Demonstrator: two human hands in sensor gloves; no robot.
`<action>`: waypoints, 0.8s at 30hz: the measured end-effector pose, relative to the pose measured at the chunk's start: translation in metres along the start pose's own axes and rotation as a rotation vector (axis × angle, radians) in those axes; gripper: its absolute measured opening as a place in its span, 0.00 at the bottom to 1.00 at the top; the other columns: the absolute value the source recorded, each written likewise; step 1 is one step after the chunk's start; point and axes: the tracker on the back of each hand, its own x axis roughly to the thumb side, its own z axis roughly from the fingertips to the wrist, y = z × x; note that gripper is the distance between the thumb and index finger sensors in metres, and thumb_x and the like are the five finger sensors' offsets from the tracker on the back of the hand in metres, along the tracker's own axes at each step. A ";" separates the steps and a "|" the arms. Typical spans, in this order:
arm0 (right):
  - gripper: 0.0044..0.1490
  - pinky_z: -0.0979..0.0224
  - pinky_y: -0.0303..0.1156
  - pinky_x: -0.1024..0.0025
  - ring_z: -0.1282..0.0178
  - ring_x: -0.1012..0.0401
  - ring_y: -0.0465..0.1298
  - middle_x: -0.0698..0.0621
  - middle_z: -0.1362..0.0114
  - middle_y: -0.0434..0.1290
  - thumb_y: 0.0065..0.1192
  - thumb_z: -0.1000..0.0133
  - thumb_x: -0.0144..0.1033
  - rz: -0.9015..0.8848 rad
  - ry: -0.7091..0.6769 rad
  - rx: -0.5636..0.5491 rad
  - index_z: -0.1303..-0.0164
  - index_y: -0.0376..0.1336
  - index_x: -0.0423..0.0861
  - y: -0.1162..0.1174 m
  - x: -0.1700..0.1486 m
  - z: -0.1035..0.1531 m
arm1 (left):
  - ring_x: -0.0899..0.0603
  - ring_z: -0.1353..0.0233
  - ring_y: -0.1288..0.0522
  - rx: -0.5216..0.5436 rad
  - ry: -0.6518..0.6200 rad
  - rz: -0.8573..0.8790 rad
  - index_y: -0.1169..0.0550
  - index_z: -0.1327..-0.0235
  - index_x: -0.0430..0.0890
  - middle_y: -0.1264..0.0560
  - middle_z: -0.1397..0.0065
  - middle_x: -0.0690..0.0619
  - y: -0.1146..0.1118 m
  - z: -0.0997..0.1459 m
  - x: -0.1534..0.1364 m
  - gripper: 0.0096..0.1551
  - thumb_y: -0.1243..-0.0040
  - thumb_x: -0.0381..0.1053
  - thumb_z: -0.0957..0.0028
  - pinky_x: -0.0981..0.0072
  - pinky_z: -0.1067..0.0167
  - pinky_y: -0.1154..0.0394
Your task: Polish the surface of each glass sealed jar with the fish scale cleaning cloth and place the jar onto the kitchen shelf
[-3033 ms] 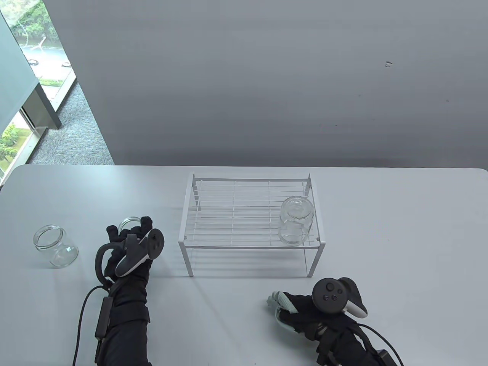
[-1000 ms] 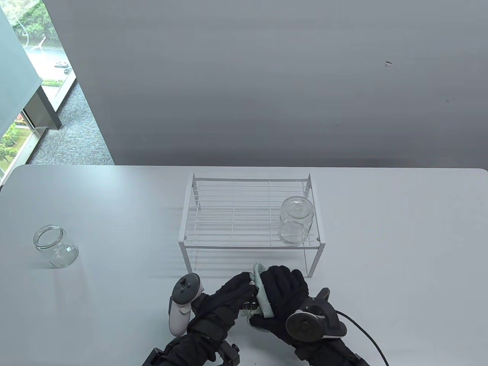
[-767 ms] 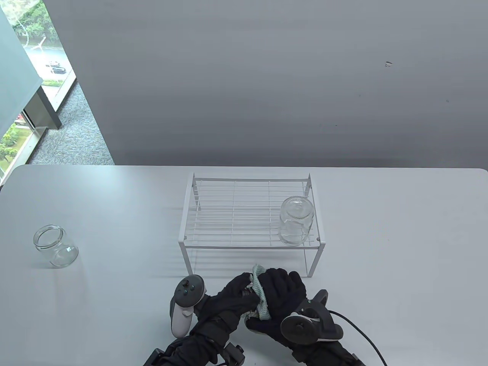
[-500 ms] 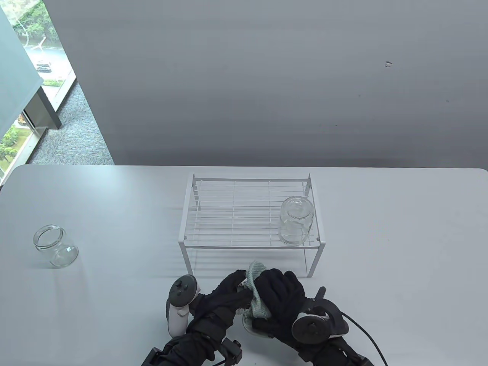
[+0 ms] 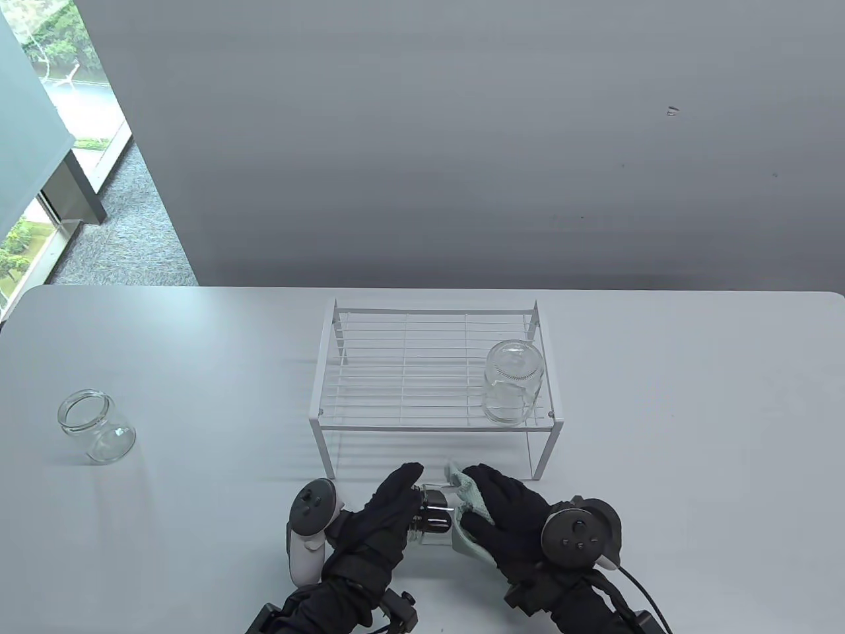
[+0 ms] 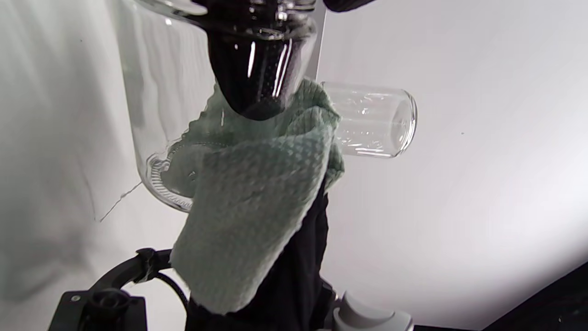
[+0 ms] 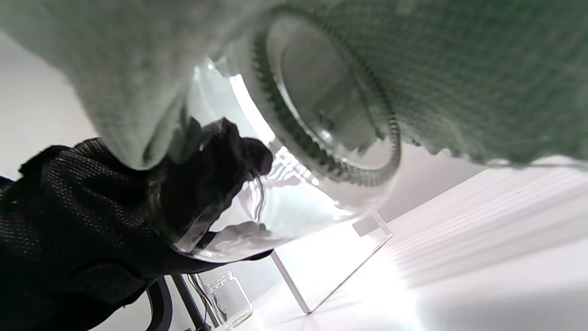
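A clear glass jar (image 5: 432, 518) lies on its side between my two hands near the table's front edge. My left hand (image 5: 395, 503) grips it at the mouth, and dark fingers (image 6: 257, 69) show inside the glass (image 6: 156, 115). My right hand (image 5: 505, 515) holds the pale green cloth (image 5: 467, 496) against the jar's base; the cloth (image 7: 459, 69) covers the ribbed base (image 7: 330, 110). Another jar (image 5: 513, 384) stands upside down on the right of the white wire shelf (image 5: 370, 370). A third jar (image 5: 96, 428) stands open on the table at the far left.
The shelf's front legs (image 5: 327, 456) stand just beyond my hands. A cable (image 5: 643, 591) trails from my right wrist. The table's back edge (image 5: 422, 288) meets a grey wall, and a window is at the left.
My left hand brought a jar from the left to the front centre, where my right hand rubbed it with the cloth. The right hand has now slid off the jar's side to its base.
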 end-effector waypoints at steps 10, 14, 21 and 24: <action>0.51 0.37 0.59 0.30 0.35 0.30 0.68 0.25 0.29 0.61 0.61 0.43 0.54 -0.005 -0.063 0.086 0.24 0.52 0.30 0.019 0.017 -0.007 | 0.47 0.52 0.14 -0.051 -0.151 -0.313 0.43 0.25 0.36 0.21 0.43 0.42 -0.021 0.000 0.015 0.36 0.51 0.48 0.42 0.46 0.26 0.52; 0.46 0.40 0.63 0.32 0.39 0.33 0.73 0.27 0.33 0.67 0.60 0.42 0.55 -0.296 0.097 0.005 0.27 0.59 0.31 0.017 -0.002 -0.003 | 0.47 0.53 0.14 -0.085 -0.187 -0.332 0.43 0.25 0.36 0.20 0.44 0.42 -0.025 0.002 0.020 0.36 0.50 0.47 0.42 0.47 0.25 0.52; 0.40 0.40 0.62 0.32 0.41 0.33 0.73 0.26 0.34 0.67 0.58 0.39 0.47 -0.947 0.428 -0.064 0.29 0.60 0.29 0.031 -0.031 0.013 | 0.52 0.51 0.15 -0.085 -0.173 -0.224 0.48 0.23 0.39 0.21 0.43 0.45 -0.019 0.002 0.018 0.36 0.54 0.49 0.40 0.47 0.24 0.50; 0.45 0.40 0.62 0.33 0.40 0.32 0.72 0.25 0.33 0.64 0.49 0.36 0.53 -1.189 0.465 -0.110 0.26 0.54 0.27 0.041 -0.033 0.020 | 0.53 0.48 0.17 -0.096 -0.132 0.000 0.52 0.23 0.38 0.23 0.40 0.46 -0.010 0.000 0.010 0.37 0.57 0.50 0.38 0.46 0.24 0.52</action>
